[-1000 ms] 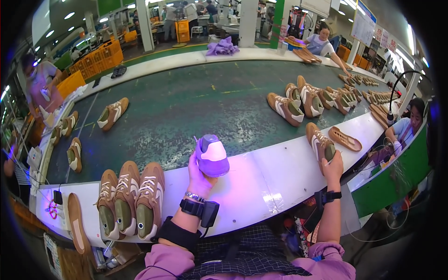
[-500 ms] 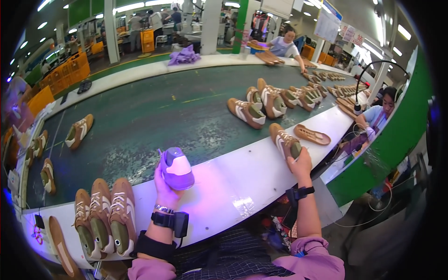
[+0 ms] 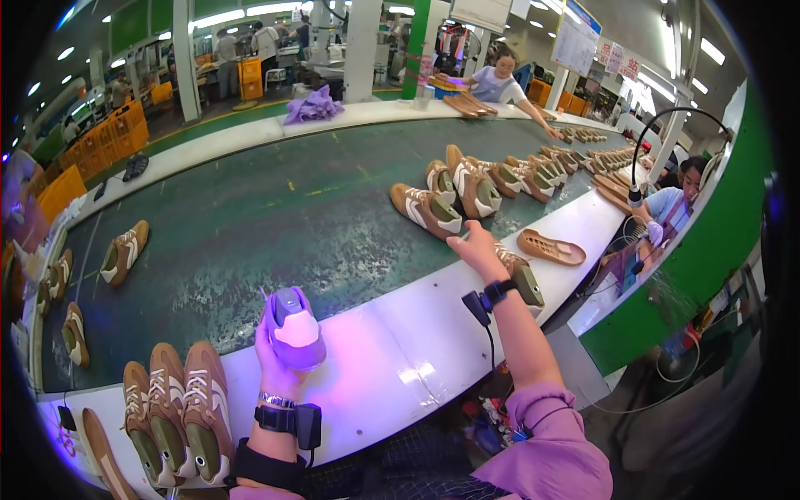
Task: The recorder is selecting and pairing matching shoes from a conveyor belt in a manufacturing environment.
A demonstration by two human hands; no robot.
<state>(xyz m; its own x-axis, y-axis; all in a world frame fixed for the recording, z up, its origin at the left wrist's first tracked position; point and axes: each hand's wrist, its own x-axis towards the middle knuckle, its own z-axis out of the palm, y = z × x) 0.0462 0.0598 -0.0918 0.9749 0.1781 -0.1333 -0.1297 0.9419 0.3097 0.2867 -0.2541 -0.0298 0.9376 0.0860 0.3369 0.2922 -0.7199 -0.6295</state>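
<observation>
Two pieces of writing hang in the background on the right: a blue-edged board [image 3: 576, 40], its text too small to make out, and a pale sign [image 3: 619, 61] with red characters. Inside the nearest of three brown shoes [image 3: 208, 400] lined up at your left, a small round mark shows.

Your left hand [image 3: 277, 360] is wrapped around a held shoe [image 3: 297, 329], heel toward you, above the white ledge [image 3: 383, 367]; purple light tints it. Your right hand [image 3: 476, 250] is empty, thumb and fingers spread, near a cluster of shoes [image 3: 479, 187] on the green belt [image 3: 242, 225]; whether it touches the closest heel is unclear. Your right forearm partly covers another shoe [image 3: 528, 282] on the ledge, with a tan sole [image 3: 551, 247] just beside it.

The belt is scuffed. Lavender cloth [image 3: 314, 106] lies on its far border, where a co-worker [image 3: 497, 82] stretches an arm over it. Another co-worker [image 3: 682, 200] is beside a green panel [image 3: 667, 317] at your right. Orange crates [image 3: 108, 142] stand at far left.
</observation>
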